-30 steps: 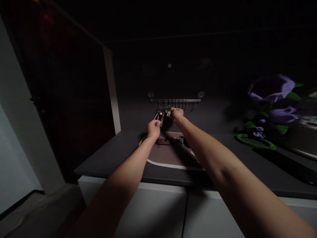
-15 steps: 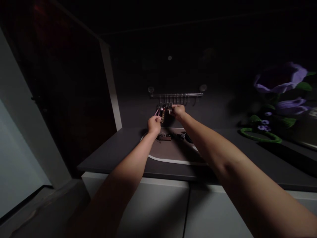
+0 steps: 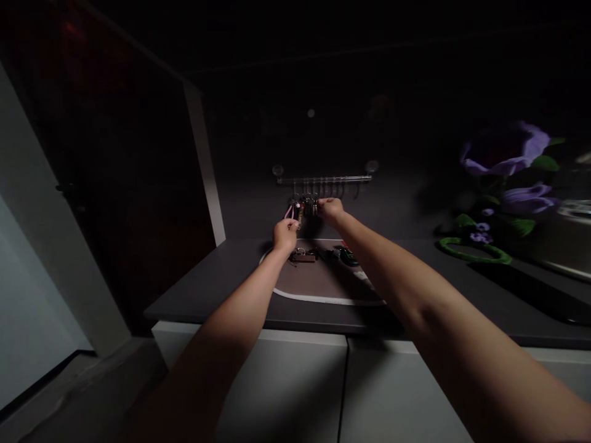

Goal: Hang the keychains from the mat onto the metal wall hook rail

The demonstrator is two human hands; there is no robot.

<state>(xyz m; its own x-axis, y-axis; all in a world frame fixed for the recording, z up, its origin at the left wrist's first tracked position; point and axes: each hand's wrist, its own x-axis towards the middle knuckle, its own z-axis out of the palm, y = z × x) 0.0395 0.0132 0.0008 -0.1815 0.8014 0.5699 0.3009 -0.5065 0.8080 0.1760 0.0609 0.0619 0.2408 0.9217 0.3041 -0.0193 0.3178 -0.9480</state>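
A clear rail (image 3: 325,180) with several hooks is fixed to the dark wall, and several key rings hang from its left half. My left hand (image 3: 285,235) is closed in a pinch on the pink strap (image 3: 289,212) of a keychain hanging at the far left. Beside that strap hangs a brownish tag (image 3: 300,215). Farther right, the fingertips of my right hand (image 3: 331,209) are pinched at a small bunch of keys (image 3: 314,208) just under the hooks. Shadow and the fingers hide part of the keys.
On the counter (image 3: 198,280) lies a brown mat (image 3: 314,289) with a pale rim, bearing a brown key fob (image 3: 305,259) and a black fob (image 3: 349,256). Purple knitted flowers (image 3: 508,151) and a green ring (image 3: 475,251) stand right. A dark door (image 3: 124,172) is at left.
The view has shifted slightly, so the rail and flowers sit farther left. Both hands stay in nearly the same place by the hanging keys, with the same grips.
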